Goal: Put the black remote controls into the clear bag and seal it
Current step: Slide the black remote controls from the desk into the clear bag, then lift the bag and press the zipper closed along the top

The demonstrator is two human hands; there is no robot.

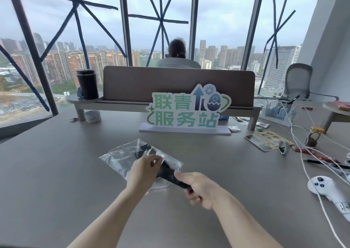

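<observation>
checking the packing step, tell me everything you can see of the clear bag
The clear bag is thin, glossy, crinkled plastic lying on the grey table, its open mouth toward the person. The left hand pinches the mouth's edge; the right hand holds a black remote partway in. Another dark item, probably a second remote, shows through it. It is not sealed.

Bench (56, 172) surface left of the clear bag (121, 158) is bare through to the near edge; unobstructed passage there. Ahead, a standing sign (187, 109) and a partition (178, 84) block the far side. To the right, white cables (310, 153), a white controller (325, 189), a tape roll (283, 147) and a pen (316, 161) crowd the surface. A strip between bag and sign is open.
</observation>
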